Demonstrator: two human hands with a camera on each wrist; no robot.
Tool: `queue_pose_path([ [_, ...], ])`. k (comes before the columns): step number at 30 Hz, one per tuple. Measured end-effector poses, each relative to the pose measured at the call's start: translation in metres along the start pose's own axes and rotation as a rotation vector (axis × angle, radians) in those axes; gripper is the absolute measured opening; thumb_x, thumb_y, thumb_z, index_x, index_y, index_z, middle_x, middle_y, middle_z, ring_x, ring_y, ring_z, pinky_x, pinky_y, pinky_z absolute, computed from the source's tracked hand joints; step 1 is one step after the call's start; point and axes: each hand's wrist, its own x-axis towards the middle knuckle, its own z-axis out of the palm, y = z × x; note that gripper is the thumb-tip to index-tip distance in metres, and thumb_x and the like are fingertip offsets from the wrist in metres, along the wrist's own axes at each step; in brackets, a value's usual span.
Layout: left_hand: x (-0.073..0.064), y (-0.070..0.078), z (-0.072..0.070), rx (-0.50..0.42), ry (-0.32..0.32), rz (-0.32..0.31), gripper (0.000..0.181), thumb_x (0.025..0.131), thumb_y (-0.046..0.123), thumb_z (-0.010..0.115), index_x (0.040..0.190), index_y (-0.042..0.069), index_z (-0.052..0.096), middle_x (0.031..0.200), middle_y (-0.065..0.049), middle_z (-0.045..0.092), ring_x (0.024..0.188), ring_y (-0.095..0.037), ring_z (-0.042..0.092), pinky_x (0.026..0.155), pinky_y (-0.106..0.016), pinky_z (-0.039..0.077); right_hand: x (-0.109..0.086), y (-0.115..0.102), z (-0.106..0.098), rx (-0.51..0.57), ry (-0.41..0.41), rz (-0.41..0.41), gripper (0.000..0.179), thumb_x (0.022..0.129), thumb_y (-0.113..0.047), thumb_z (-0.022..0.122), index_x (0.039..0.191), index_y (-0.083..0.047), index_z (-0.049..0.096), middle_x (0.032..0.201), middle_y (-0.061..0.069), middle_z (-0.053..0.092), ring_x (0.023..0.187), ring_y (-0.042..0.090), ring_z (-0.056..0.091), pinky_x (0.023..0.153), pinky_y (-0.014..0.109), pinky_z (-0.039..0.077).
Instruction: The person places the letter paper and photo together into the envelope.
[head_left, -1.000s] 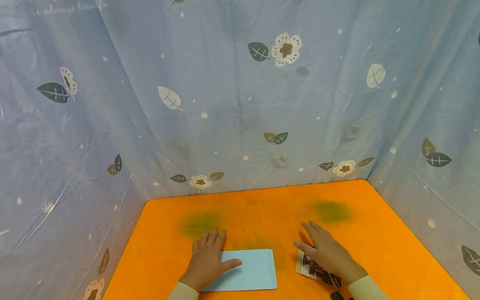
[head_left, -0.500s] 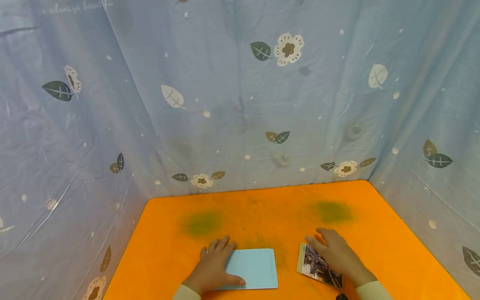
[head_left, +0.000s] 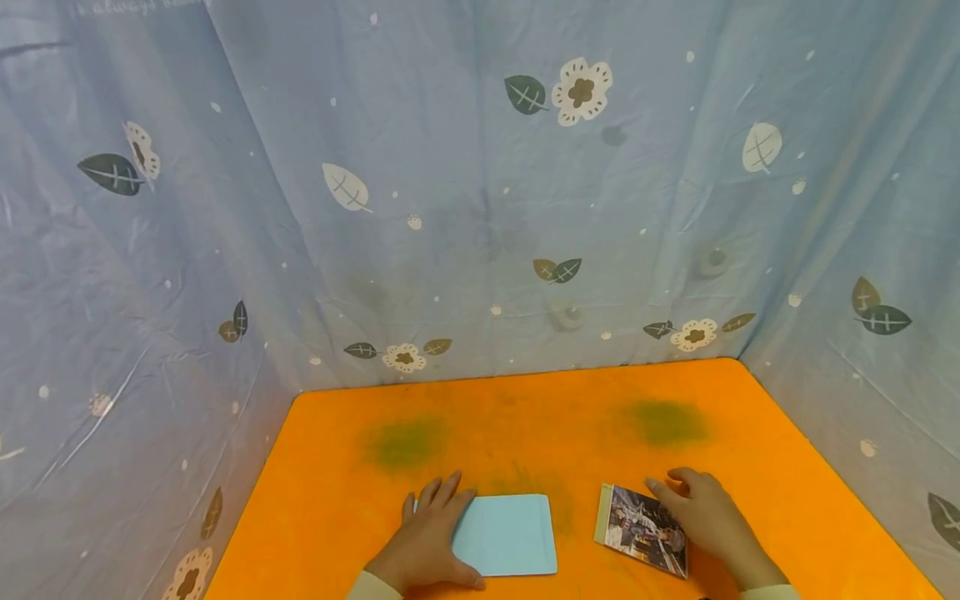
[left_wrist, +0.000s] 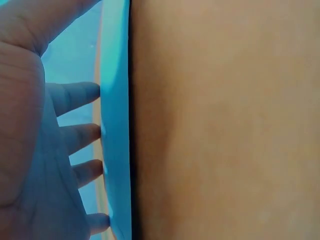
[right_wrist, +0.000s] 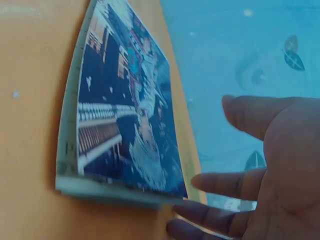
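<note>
A: Item one, lower centre, left of middle?
B: Left hand [head_left: 427,537], laid over the left part of a light-blue envelope [head_left: 510,537]; fingers spread, tips touching it, nothing clasped.
A: Step in hand?
B: Judged: steadying the envelope while the stack is reached for. Lifting the envelope would call for a pinch at an edge.
A: Room there?
B: Envelope's right end uncovered. Next along, a narrow strip of bare orange surface [head_left: 543,404], then the cards.
A: Item two, lower right of centre?
B: Picture-postcard stack [head_left: 641,529], flat, slightly turned, pale margin along its left edge; left and near edges unobstructed.
A: Item three, farther right?
B: Right hand [head_left: 708,517], at the stack's right end; fingers loosely bent, grasping nothing. Contact: cannot tell. Taking the stack would likely call for fingertips under that end, thumb on top.
A: Clearance?
B: Free surface beyond both items, up to the leaf-print curtain [head_left: 420,275] across mid-frame; more surface at far right.
</note>
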Motion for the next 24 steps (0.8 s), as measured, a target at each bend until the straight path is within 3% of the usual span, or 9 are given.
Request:
queue_pose_path([
  [9, 0.001, 0.003, 0.001, 0.004, -0.005, -0.012, 0.115, 0.067, 0.076, 0.092, 0.16, 0.02, 0.053, 0.177, -0.016, 0.025, 0.155, -0.055, 0.023, 0.111, -0.087, 0.014, -0.018, 0.017, -0.01, 0.048, -0.032, 0.154, 0.108, 0.101, -0.078, 0.055, 0.144, 0.021, 0.048, 0.143, 0.044, 0.053, 0.12, 0.063, 0.057, 0.083, 0.061, 0.057],
  [13, 0.002, 0.005, 0.0, 0.015, -0.008, -0.012, 0.11, 0.068, 0.073, 0.093, 0.156, 0.018, 0.056, 0.175, -0.015, 0.029, 0.154, -0.056, 0.024, 0.11, -0.088, 0.016, -0.025, 0.019, -0.011, 0.083, -0.046, 0.188, 0.111, 0.099, -0.079, 0.059, 0.144, 0.022, 0.047, 0.14, 0.043, 0.054, 0.097, 0.045, 0.068, 0.078, 0.056, 0.056],
  [16, 0.002, 0.005, 0.0, 0.019, -0.008, -0.011, 0.109, 0.069, 0.072, 0.092, 0.156, 0.017, 0.056, 0.175, -0.015, 0.03, 0.154, -0.057, 0.024, 0.11, -0.088, 0.016, -0.029, 0.02, -0.011, 0.085, -0.058, 0.201, 0.113, 0.096, -0.079, 0.063, 0.143, 0.022, 0.047, 0.14, 0.043, 0.054, 0.091, 0.037, 0.069, 0.082, 0.059, 0.056],
  [20, 0.002, 0.005, 0.0, 0.026, -0.01, -0.012, 0.11, 0.069, 0.073, 0.09, 0.157, 0.017, 0.055, 0.175, -0.014, 0.03, 0.154, -0.057, 0.024, 0.11, -0.088, 0.017, -0.03, 0.021, -0.009, 0.075, -0.073, 0.187, 0.107, 0.095, -0.075, 0.069, 0.141, 0.021, 0.051, 0.135, 0.04, 0.059, 0.103, 0.045, 0.069, 0.088, 0.064, 0.055],
  [24, 0.003, 0.005, 0.001, 0.03, -0.016, -0.009, 0.11, 0.071, 0.072, 0.09, 0.158, 0.016, 0.054, 0.175, -0.014, 0.031, 0.154, -0.058, 0.025, 0.11, -0.089, 0.018, -0.03, 0.023, -0.007, 0.135, -0.101, 0.197, 0.097, 0.096, -0.06, 0.078, 0.142, 0.02, 0.049, 0.128, 0.036, 0.064, 0.102, 0.043, 0.07, 0.087, 0.062, 0.056],
])
